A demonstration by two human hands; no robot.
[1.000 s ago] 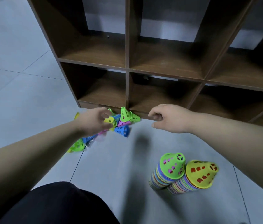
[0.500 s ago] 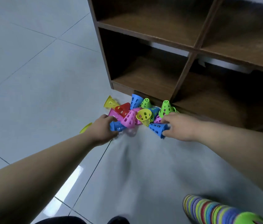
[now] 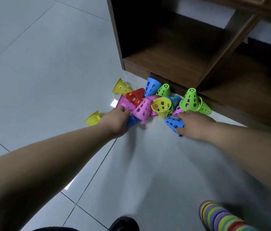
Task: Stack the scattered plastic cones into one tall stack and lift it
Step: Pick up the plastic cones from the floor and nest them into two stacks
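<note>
A pile of small perforated plastic cones lies on the floor by the shelf's base: yellow (image 3: 161, 106), pink (image 3: 143, 108), red (image 3: 135, 96), blue (image 3: 151, 85) and green (image 3: 190, 100) ones. My left hand (image 3: 115, 121) reaches into the pile's left side, its fingers over a blue cone (image 3: 132, 121) and touching a pink cone (image 3: 125, 103). My right hand (image 3: 195, 125) grips a blue cone (image 3: 173, 123) lying on its side. A lone yellow cone (image 3: 92, 117) lies left of my left wrist. A multicoloured cone stack (image 3: 221, 217) lies at the lower right.
A brown wooden cubby shelf (image 3: 173, 64) stands directly behind the pile. Grey tiled floor (image 3: 39, 64) stretches left and toward me. A dark shoe tip (image 3: 124, 224) shows at the bottom edge.
The view has moved in on the pile. My right hand has closed round the blue cone. My left hand stays at the pile's left side.
</note>
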